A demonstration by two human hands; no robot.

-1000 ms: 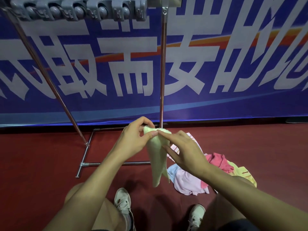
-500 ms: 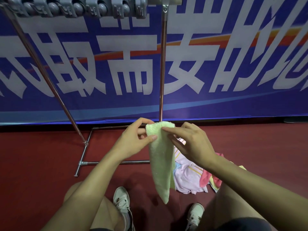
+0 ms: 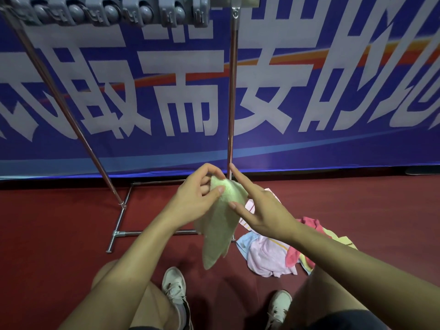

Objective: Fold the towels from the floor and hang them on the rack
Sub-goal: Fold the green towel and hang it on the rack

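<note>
The left hand (image 3: 192, 198) pinches the top edge of a pale green towel (image 3: 219, 225): the thumb lies across the near face of the cloth and the curled fingers close behind it. The right hand (image 3: 259, 210) sits just beside it on the towel's right edge, with the forefinger stretched straight up and away past the cloth, and the thumb tip touching the towel's near face lower down; whether its other fingers grip the cloth from behind cannot be told. The towel hangs down from these fingers in a narrow, tapering drape, clear of the floor, its lower tip above the dark red floor (image 3: 59, 222) between the person's knees. Behind and to the right of it, on the floor, lies a heap of other towels (image 3: 269, 256) in pink, light blue and yellow. A metal rack (image 3: 229, 96) stands beyond the hands, its base rails on the floor, before a blue banner (image 3: 333, 144).
</note>
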